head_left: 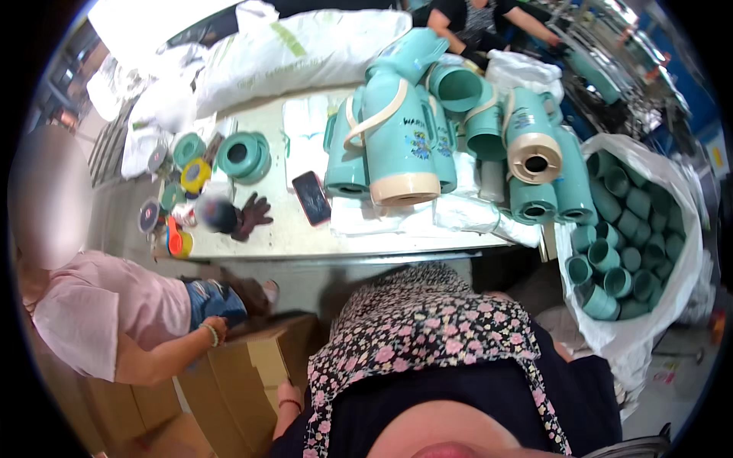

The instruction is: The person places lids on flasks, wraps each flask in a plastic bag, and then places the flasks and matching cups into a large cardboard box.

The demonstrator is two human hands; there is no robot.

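Left hand [287, 392] seemingly touches a flat-sided cardboard box [238, 375]; its grip I cannot tell.

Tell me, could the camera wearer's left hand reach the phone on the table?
Probably yes: the phone lies uncovered near the front edge of the table, with nothing blocking that side. The left hand is down by the cardboard box, so must rise first.

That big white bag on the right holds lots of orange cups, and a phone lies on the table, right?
Not quite: the head view shows teal cups in the white bag, not orange ones. The phone does lie on the table.
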